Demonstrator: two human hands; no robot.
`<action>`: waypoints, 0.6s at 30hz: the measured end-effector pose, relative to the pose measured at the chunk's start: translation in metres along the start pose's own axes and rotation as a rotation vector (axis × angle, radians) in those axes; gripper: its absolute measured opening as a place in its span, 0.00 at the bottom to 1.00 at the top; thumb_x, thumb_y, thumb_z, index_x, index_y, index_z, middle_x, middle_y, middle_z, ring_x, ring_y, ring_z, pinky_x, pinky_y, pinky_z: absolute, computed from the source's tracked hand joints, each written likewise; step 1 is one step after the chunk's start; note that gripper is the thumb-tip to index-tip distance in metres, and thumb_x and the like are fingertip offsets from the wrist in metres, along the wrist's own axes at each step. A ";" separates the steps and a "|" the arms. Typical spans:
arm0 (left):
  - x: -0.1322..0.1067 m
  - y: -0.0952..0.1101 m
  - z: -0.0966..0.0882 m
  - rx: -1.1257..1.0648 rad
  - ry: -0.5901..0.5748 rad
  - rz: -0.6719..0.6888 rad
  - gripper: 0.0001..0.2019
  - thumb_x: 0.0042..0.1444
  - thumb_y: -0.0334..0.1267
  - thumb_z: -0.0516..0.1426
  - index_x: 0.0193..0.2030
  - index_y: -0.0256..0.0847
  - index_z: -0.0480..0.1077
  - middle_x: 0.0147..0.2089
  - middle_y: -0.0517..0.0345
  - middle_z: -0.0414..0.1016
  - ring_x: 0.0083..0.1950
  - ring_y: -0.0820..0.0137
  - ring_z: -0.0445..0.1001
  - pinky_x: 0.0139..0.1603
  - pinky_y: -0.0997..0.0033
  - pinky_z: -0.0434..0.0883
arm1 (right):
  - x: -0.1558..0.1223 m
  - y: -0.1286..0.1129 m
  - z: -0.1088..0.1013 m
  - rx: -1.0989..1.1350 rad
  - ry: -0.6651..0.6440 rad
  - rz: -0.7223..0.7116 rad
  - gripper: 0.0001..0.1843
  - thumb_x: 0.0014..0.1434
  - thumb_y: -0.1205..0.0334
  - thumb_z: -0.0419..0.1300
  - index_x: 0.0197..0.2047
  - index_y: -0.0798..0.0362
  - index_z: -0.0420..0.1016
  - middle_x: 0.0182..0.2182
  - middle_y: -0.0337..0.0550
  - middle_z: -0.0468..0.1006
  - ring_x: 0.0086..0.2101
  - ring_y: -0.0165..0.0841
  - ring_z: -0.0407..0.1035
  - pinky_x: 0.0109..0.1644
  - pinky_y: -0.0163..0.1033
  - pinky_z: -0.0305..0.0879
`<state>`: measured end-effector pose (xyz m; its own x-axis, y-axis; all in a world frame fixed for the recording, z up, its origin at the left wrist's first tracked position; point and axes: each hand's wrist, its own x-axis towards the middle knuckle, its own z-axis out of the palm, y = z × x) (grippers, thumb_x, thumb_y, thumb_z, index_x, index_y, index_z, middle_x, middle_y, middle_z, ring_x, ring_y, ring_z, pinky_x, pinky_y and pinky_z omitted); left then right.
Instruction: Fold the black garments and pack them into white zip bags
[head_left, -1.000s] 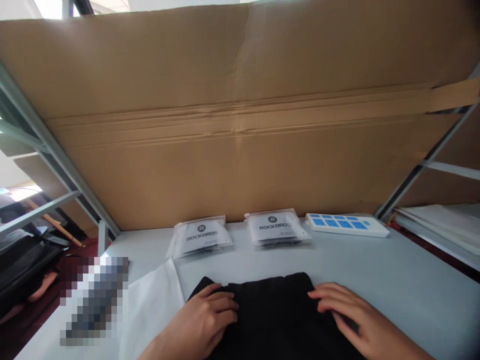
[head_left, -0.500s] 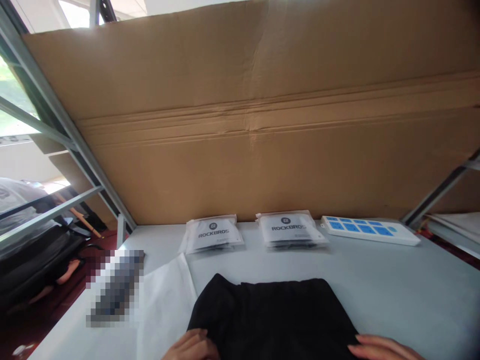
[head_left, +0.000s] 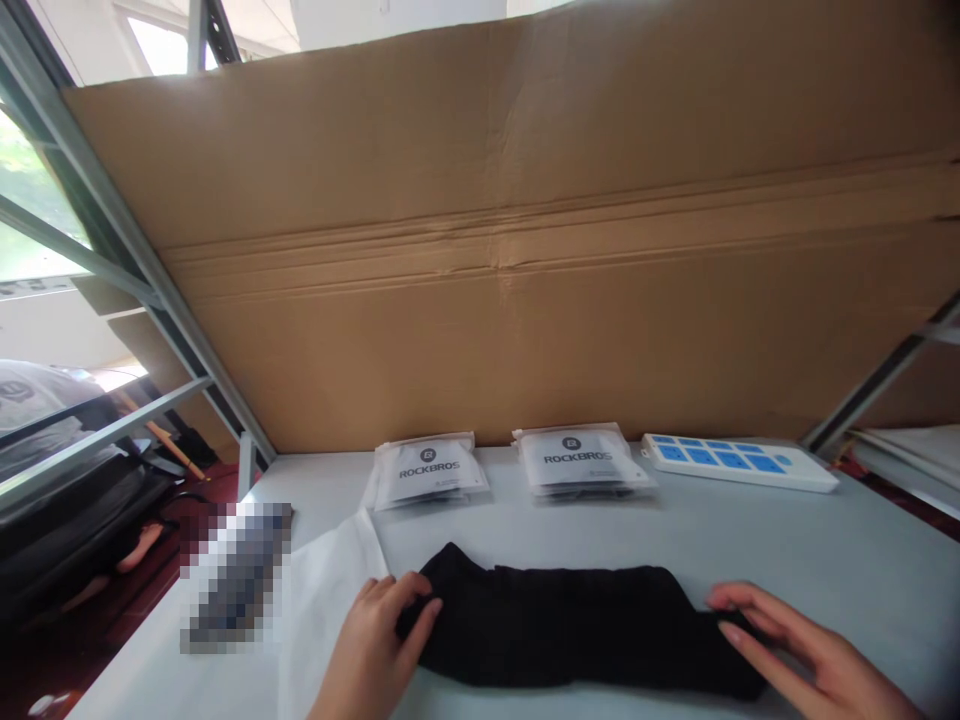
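Note:
A black cloth (head_left: 577, 625), folded into a long narrow band, lies across the grey table (head_left: 825, 540) in front of me. My left hand (head_left: 371, 650) rests on its left end, fingers curled over the edge of the fabric. My right hand (head_left: 802, 650) lies flat on the right end with fingers stretched out. A white sheet (head_left: 322, 590) lies just left of the cloth, partly under my left hand.
Two clear ROCKBROS packets (head_left: 429, 470) (head_left: 577, 458) and a white power strip with blue sockets (head_left: 739, 462) lie at the back. A big cardboard sheet (head_left: 525, 260) leans behind them. Metal rack struts (head_left: 112, 240) stand at left. A blurred-out object (head_left: 232, 575) lies at left.
The cloth is now folded narrower, its near part brought up. Both hands have moved out to its two ends. The view has tilted slightly.

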<state>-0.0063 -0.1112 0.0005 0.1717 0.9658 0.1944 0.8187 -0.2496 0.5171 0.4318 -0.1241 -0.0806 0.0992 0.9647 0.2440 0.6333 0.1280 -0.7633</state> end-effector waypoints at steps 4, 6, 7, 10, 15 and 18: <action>0.014 0.006 0.004 0.216 -0.054 0.019 0.07 0.63 0.41 0.55 0.35 0.46 0.73 0.33 0.54 0.79 0.39 0.55 0.75 0.43 0.59 0.69 | 0.020 -0.006 0.011 -0.097 -0.073 -0.017 0.21 0.58 0.39 0.57 0.43 0.44 0.78 0.26 0.41 0.81 0.29 0.40 0.78 0.32 0.37 0.75; 0.015 0.005 0.005 0.296 -0.048 0.029 0.06 0.63 0.40 0.56 0.39 0.45 0.74 0.38 0.54 0.80 0.42 0.55 0.75 0.44 0.58 0.67 | 0.026 -0.006 0.014 -0.177 -0.100 -0.043 0.19 0.57 0.41 0.56 0.42 0.44 0.78 0.22 0.39 0.78 0.24 0.40 0.75 0.28 0.39 0.73; 0.014 0.004 0.005 0.327 -0.025 0.027 0.07 0.63 0.40 0.56 0.43 0.45 0.74 0.42 0.52 0.80 0.44 0.54 0.75 0.45 0.58 0.67 | 0.028 -0.007 0.014 -0.222 -0.086 -0.067 0.19 0.57 0.41 0.56 0.41 0.44 0.78 0.22 0.40 0.78 0.24 0.41 0.75 0.28 0.40 0.72; 0.009 -0.003 0.002 0.351 0.030 0.013 0.16 0.63 0.44 0.57 0.56 0.44 0.71 0.54 0.48 0.76 0.51 0.51 0.73 0.50 0.54 0.66 | 0.028 -0.021 0.015 -0.367 0.079 -0.221 0.20 0.57 0.42 0.55 0.44 0.45 0.78 0.30 0.47 0.82 0.29 0.47 0.78 0.33 0.48 0.74; 0.002 -0.007 -0.006 0.274 -0.066 -0.027 0.07 0.58 0.41 0.60 0.43 0.44 0.72 0.51 0.50 0.75 0.50 0.53 0.72 0.50 0.54 0.65 | 0.009 -0.093 0.051 -0.461 0.057 -0.738 0.17 0.67 0.50 0.54 0.54 0.44 0.75 0.48 0.45 0.84 0.43 0.43 0.79 0.45 0.45 0.74; 0.001 -0.001 -0.011 0.221 -0.100 -0.036 0.01 0.58 0.36 0.57 0.38 0.45 0.69 0.45 0.53 0.76 0.47 0.55 0.72 0.49 0.55 0.66 | 0.000 -0.130 0.089 -0.498 -0.060 -1.049 0.22 0.67 0.39 0.54 0.52 0.45 0.77 0.49 0.41 0.85 0.42 0.40 0.80 0.42 0.41 0.73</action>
<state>-0.0131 -0.1109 0.0096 0.1843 0.9788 0.0893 0.9236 -0.2036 0.3248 0.2818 -0.1199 -0.0345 -0.6807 0.4499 0.5781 0.6160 0.7787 0.1193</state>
